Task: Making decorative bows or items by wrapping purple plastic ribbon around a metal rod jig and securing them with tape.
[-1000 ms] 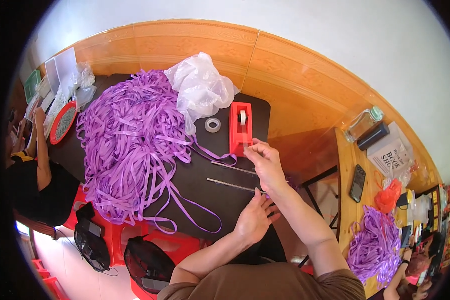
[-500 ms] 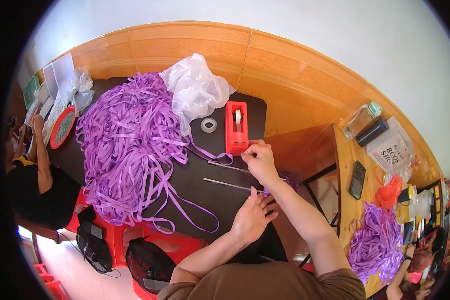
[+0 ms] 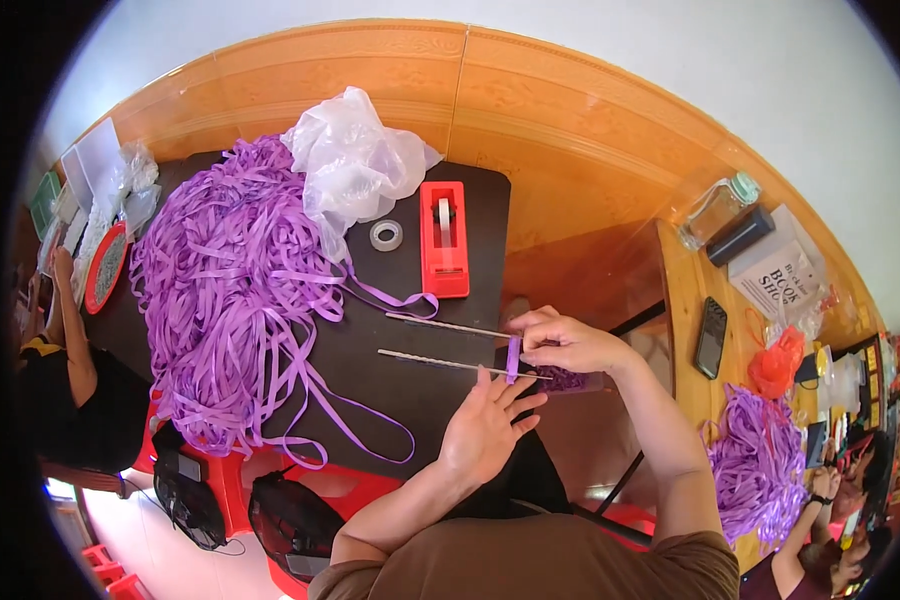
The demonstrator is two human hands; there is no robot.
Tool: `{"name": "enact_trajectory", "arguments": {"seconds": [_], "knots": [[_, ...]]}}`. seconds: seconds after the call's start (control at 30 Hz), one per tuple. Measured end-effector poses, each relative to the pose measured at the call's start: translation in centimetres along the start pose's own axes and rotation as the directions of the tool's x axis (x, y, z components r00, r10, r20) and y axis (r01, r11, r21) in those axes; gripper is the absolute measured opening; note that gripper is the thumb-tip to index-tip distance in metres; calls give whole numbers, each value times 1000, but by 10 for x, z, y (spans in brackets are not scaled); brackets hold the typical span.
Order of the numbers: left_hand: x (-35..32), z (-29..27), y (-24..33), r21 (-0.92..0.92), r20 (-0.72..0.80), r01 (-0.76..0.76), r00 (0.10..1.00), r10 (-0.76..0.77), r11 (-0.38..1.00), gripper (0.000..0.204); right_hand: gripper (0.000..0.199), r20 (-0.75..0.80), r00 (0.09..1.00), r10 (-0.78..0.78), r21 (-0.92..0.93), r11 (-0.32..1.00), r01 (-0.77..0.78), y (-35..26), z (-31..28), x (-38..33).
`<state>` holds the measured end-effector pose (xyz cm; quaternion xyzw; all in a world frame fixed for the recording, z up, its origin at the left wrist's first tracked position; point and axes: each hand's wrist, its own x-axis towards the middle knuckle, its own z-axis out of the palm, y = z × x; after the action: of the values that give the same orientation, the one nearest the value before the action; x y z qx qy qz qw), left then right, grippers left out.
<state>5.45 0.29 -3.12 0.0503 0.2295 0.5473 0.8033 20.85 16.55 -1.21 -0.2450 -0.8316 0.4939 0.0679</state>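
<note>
Two thin metal rods (image 3: 432, 361) run side by side across the near right of the dark table, reaching past its edge. A short band of purple ribbon (image 3: 513, 360) spans them. At that band, my right hand (image 3: 570, 343) is closed, thumb and fingers pinching at the purple ribbon beside the far rod. My left hand (image 3: 485, 425) is open, palm up and fingers spread, with fingertips next to the near rod. A ribbon strand (image 3: 400, 300) runs from a big heap of purple ribbon (image 3: 235, 290) toward the far rod.
Beyond the rods stand a red tape dispenser (image 3: 444, 240) and a tape roll (image 3: 386, 236). A crumpled plastic bag (image 3: 355, 160) lies against the heap. On the right, a wooden table (image 3: 682, 300) bears a phone (image 3: 710, 338) and more ribbon (image 3: 755, 465). Other people sit at both sides.
My right hand has moved from the tape dispenser nearer to me, onto the ribbon band at the rods. My left hand stays open beside the near rod. The view has shifted slightly.
</note>
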Motion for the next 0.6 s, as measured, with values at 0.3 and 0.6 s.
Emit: {"name": "enact_trajectory", "arguments": {"seconds": [0.3, 0.6], "knots": [[-2, -1, 0, 30, 18, -8, 1000, 8, 1000, 64, 19, 75, 996, -41, -192, 980, 55, 11, 2, 10], [0, -2, 0, 37, 23, 2, 1000, -3, 999, 63, 17, 61, 998, 33, -281, 960, -14, 8, 6, 11]]}}
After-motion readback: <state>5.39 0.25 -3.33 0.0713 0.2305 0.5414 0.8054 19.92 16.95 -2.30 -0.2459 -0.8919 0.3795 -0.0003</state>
